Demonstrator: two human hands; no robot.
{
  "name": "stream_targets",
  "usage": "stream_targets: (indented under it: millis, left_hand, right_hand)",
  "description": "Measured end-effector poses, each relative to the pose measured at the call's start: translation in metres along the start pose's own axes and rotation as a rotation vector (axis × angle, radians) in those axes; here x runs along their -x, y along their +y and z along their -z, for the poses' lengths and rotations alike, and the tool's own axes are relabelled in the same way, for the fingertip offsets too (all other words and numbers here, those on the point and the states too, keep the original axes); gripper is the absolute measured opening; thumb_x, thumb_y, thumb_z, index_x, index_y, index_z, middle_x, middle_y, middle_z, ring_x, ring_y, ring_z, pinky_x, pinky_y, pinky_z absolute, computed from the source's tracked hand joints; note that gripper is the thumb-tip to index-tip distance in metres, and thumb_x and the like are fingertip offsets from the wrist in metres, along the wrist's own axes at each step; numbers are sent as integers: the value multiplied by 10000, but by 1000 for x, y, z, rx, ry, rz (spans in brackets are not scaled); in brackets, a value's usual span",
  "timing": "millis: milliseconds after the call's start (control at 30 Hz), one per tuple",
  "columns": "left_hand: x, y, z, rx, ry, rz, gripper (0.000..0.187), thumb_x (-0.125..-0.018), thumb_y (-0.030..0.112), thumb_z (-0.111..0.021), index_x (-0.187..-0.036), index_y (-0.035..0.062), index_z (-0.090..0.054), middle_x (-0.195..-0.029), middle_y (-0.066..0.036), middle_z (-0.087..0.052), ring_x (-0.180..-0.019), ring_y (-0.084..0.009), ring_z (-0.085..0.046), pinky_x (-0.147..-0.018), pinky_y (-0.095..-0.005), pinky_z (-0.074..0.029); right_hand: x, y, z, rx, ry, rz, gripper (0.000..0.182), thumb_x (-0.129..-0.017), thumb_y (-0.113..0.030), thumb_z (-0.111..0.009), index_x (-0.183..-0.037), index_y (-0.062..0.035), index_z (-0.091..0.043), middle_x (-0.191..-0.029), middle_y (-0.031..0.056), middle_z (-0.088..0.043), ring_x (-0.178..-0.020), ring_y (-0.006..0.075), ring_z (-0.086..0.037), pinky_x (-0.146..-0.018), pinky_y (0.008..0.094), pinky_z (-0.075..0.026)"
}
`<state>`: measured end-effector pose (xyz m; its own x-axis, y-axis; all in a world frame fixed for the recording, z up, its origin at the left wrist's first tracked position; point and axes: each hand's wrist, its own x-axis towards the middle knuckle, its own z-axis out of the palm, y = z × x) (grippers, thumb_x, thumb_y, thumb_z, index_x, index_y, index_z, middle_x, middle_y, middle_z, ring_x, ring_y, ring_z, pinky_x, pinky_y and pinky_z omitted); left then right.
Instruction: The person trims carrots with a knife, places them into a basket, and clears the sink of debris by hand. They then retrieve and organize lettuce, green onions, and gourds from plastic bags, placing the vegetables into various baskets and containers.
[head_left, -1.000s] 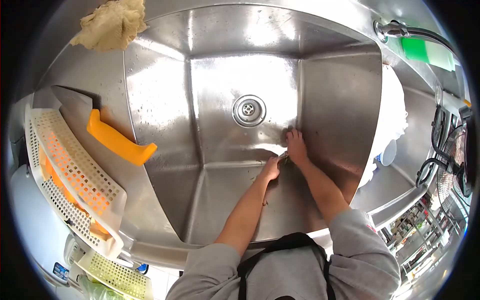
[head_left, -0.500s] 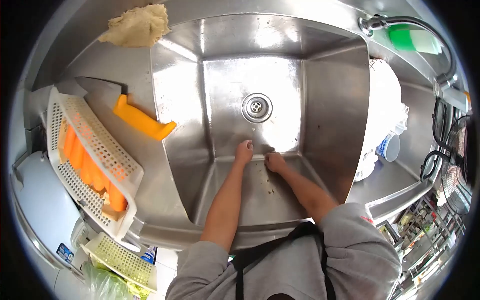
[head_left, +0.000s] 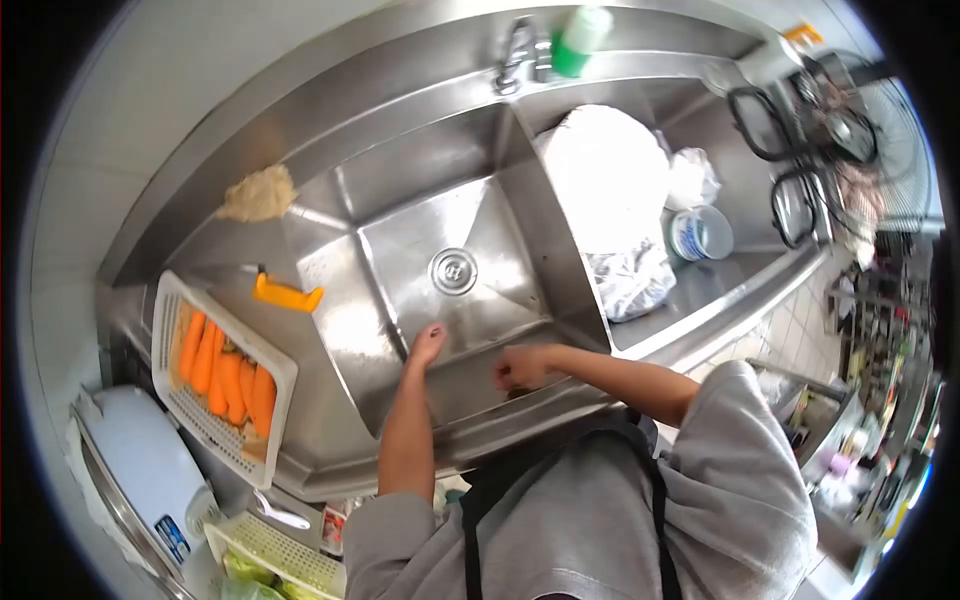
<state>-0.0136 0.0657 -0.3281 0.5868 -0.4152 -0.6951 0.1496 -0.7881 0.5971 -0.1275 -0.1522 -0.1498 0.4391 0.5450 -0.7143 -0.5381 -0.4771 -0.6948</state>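
Note:
My left hand [head_left: 430, 343] is low over the near part of the steel sink basin [head_left: 410, 220], its fingers curled closed. What lies inside them, if anything, is hidden. To its right, my right hand [head_left: 525, 368] hovers by the basin's near wall, slightly blurred, with the fingers bent inward. Whether it holds something small I cannot make out. The round drain [head_left: 453, 271] is in the basin floor beyond both hands.
On the left ledge are a basket of carrots [head_left: 283, 400], a yellow-handled knife [head_left: 288, 294] and a tan cloth [head_left: 260, 194]. The right basin [head_left: 745, 175] holds a large white bundle [head_left: 610, 175] and a tub [head_left: 702, 234]. A faucet [head_left: 512, 60] and green bottle [head_left: 578, 42] stand behind.
The view has swung to the right, bringing more of the right basin in. My right hand has come back toward the basin's near edge, and the hands are further apart.

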Motion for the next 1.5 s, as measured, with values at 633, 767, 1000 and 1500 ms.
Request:
stream_targets:
  millis: [633,767,1000,1500]
  left_hand:
    - [61,166,5,614,246,206,342,-895,282,-489,-1207,143,-464,-944,-31,-567,-777,-113,-546,-679,-249,-480]
    - [101,208,-16,574,329,84,298,-890,320,-505,-1113,122,-527,-786,32,-556,-668,-51,-522,-570,-192,-465]
    - [164,265,-41,492,503,-39,359,-876,289,-528,-1176,91,-518,-878,27,-563,-747,-60,-503,-633,-208,-419]
    - [151,228,-23,673,370,-247,401,-877,293,-515,-1221,90,-471,-1061,-21,-559,-909,-112,-519,-767,-283,-435]
  right_hand:
    - [553,300,-26,-948,2415,825,226,-886,-187,-533,-1015,-2,-551,-981,48,-570,-907,114,-517,-811,255,-412]
    - [542,507,30,-573,2562,-255,338,-831,-242,-583,-1041,22,-565,-971,134,-613,-909,202,-570,-812,302,-434]
    - [575,598,86,-152,2466,-373,233,-752,-221,-654,-821,-1,-618,-766,122,-637,-691,227,-594,-652,329,-467]
    - [366,65,162,154,1131,627,202,-809,-164,-593,-756,31,-610,-644,54,-561,-587,104,-491,-545,240,-379]
